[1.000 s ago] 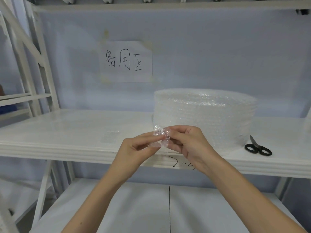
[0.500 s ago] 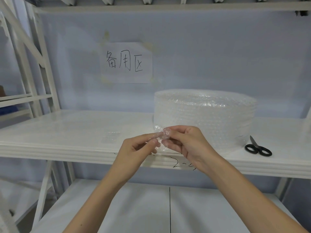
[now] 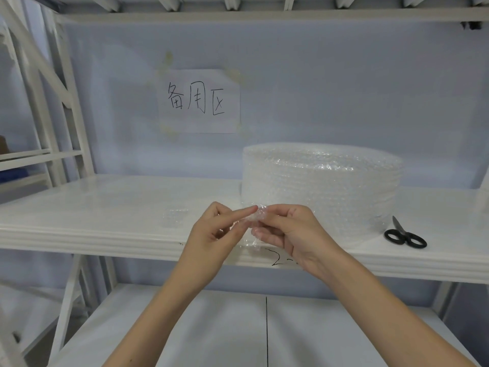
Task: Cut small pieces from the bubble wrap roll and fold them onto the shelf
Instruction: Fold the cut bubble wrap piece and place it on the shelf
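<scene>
A wide bubble wrap roll [image 3: 322, 186] stands on the white shelf [image 3: 105, 207], right of centre. In front of the shelf's front edge, both hands hold a small clear bubble wrap piece [image 3: 255, 217]. My left hand [image 3: 214, 237] pinches its left side with the forefinger stretched along it. My right hand [image 3: 288, 231] pinches its right side between thumb and fingers. The lower part of the piece hangs between the hands. A folded bubble wrap piece [image 3: 176, 215] lies flat on the shelf to the left of my hands.
Black-handled scissors [image 3: 403, 235] lie on the shelf right of the roll. A paper sign [image 3: 198, 102] is taped to the back wall. A lower shelf board [image 3: 211, 332] lies below my arms. White frame struts [image 3: 42, 102] rise at the left.
Both hands have stayed in place at the shelf edge. The fingers have worked the small piece, which now looks more bunched at the top, with my left forefinger stretched further along it.
</scene>
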Tool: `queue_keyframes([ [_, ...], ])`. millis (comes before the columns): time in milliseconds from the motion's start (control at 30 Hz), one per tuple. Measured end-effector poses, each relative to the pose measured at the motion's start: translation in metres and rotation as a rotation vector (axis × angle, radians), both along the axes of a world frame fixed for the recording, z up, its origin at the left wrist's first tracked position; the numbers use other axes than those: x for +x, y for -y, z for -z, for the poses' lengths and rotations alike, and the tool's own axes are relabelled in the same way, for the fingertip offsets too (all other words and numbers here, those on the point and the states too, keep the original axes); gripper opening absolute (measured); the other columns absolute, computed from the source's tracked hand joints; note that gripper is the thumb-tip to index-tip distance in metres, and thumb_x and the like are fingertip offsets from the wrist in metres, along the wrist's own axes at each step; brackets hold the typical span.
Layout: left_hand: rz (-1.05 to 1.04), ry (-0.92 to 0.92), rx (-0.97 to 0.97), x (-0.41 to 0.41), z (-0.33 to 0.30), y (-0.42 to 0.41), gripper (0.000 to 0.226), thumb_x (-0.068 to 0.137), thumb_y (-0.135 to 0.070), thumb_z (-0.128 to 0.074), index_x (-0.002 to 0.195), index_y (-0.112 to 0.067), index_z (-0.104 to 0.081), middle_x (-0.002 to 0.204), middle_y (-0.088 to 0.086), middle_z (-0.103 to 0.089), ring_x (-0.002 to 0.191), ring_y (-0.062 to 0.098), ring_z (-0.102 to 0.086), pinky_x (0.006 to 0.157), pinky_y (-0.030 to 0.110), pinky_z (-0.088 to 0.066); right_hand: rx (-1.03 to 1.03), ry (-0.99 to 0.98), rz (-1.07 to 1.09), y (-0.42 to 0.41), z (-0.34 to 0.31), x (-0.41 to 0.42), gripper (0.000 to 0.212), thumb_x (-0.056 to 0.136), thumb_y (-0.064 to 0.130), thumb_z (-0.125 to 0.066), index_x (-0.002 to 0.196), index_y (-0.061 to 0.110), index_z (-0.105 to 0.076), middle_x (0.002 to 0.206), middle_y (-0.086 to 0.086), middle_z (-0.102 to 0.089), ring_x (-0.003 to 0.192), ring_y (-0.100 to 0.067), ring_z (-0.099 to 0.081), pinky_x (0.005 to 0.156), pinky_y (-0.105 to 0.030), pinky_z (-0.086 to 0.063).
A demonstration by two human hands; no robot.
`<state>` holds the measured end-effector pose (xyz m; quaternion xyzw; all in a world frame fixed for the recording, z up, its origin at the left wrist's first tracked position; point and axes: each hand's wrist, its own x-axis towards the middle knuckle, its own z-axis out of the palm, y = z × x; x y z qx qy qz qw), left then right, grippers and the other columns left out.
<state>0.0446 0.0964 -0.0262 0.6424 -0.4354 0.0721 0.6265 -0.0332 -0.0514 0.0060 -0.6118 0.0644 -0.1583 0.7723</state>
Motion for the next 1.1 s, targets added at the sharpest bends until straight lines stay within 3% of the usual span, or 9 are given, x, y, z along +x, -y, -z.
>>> queue_keyframes([
  [200, -0.019, 0.000, 0.038, -0.001, 0.001, -0.002, 0.034, 0.091, -0.009, -0.063, 0.109, -0.036, -0.074, 0.091, -0.007, -0.040, 0.061, 0.005, -0.039, 0.061, 0.010, -0.037, 0.048, 0.024, 0.004, -0.001, -0.004, 0.001, 0.008, 0.086, 0.000, -0.064, 0.087, -0.003, -0.071, 0.074, -0.012, -0.073, 0.064, -0.017, -0.071, 0.062, -0.020, -0.058],
  [333, 0.013, -0.021, 0.055, -0.002, 0.000, -0.004, 0.036, 0.091, -0.008, -0.063, 0.107, -0.039, -0.075, 0.096, -0.009, -0.044, 0.061, 0.003, -0.043, 0.062, 0.009, -0.039, 0.049, 0.038, 0.006, -0.001, -0.005, 0.002, 0.008, 0.085, 0.002, -0.064, 0.084, -0.002, -0.071, 0.074, -0.011, -0.072, 0.066, -0.015, -0.071, 0.063, -0.021, -0.058],
  [500, 0.088, -0.081, 0.126, -0.003, 0.001, -0.007, 0.034, 0.078, -0.047, -0.057, 0.110, -0.048, -0.071, 0.106, -0.006, -0.058, 0.084, 0.012, -0.057, 0.075, 0.019, -0.049, 0.058, 0.041, 0.003, 0.001, -0.004, 0.003, 0.008, 0.084, 0.003, -0.066, 0.086, -0.003, -0.072, 0.074, -0.011, -0.072, 0.067, -0.017, -0.071, 0.064, -0.021, -0.058],
  [567, 0.150, -0.132, 0.125, -0.001, 0.002, -0.008, 0.040, 0.080, -0.050, -0.052, 0.114, -0.041, -0.071, 0.098, -0.007, -0.066, 0.080, 0.014, -0.059, 0.075, 0.024, -0.052, 0.062, 0.042, 0.014, 0.001, -0.003, 0.005, 0.008, 0.084, 0.002, -0.066, 0.086, -0.003, -0.072, 0.074, -0.012, -0.071, 0.067, -0.018, -0.071, 0.064, -0.021, -0.058],
  [700, 0.084, -0.244, 0.024, 0.001, 0.003, -0.004, 0.022, 0.093, -0.018, -0.060, 0.105, -0.025, -0.077, 0.085, 0.005, -0.074, 0.067, 0.010, -0.061, 0.072, 0.023, -0.053, 0.061, -0.007, -0.004, 0.000, 0.000, 0.010, 0.017, 0.089, 0.002, -0.060, 0.099, -0.009, -0.067, 0.079, -0.016, -0.069, 0.070, -0.021, -0.070, 0.064, -0.024, -0.060],
  [767, 0.046, -0.270, 0.022, 0.003, 0.005, -0.004, 0.028, 0.092, -0.005, -0.061, 0.098, -0.025, -0.078, 0.083, 0.007, -0.076, 0.064, 0.009, -0.062, 0.070, 0.020, -0.053, 0.084, -0.051, -0.034, 0.000, 0.001, 0.012, 0.020, 0.091, 0.009, -0.057, 0.101, -0.005, -0.067, 0.083, -0.019, -0.071, 0.075, -0.027, -0.071, 0.066, -0.028, -0.060],
  [867, 0.038, -0.292, 0.037, 0.009, 0.005, -0.007, 0.028, 0.091, -0.002, -0.060, 0.095, -0.024, -0.078, 0.074, 0.000, -0.071, 0.062, 0.009, -0.062, 0.069, 0.018, -0.052, 0.010, -0.100, -0.053, 0.000, 0.003, 0.017, 0.027, 0.088, 0.026, -0.063, 0.101, 0.002, -0.066, 0.085, -0.017, -0.071, 0.074, -0.028, -0.070, 0.077, -0.035, -0.060],
  [933, 0.025, -0.298, 0.045, 0.014, 0.006, -0.009, 0.026, 0.090, -0.001, -0.060, 0.099, -0.019, -0.076, 0.071, -0.001, -0.069, 0.062, 0.009, -0.062, 0.068, 0.017, -0.053, -0.124, -0.115, -0.023, -0.001, 0.004, 0.023, 0.026, 0.087, 0.022, -0.067, 0.102, 0.001, -0.066, 0.086, -0.014, -0.067, 0.073, -0.026, -0.067, 0.079, -0.034, -0.059],
  [1100, -0.029, -0.339, 0.015, 0.026, 0.009, -0.016, 0.027, 0.088, -0.007, -0.065, 0.108, -0.024, -0.067, 0.069, 0.005, -0.075, 0.061, 0.015, -0.065, 0.067, 0.022, -0.056, -0.179, -0.084, -0.001, -0.006, 0.000, 0.049, 0.007, 0.087, 0.008, -0.065, 0.091, 0.003, -0.067, 0.071, -0.010, -0.064, 0.059, -0.016, -0.062, 0.066, -0.025, -0.060],
])
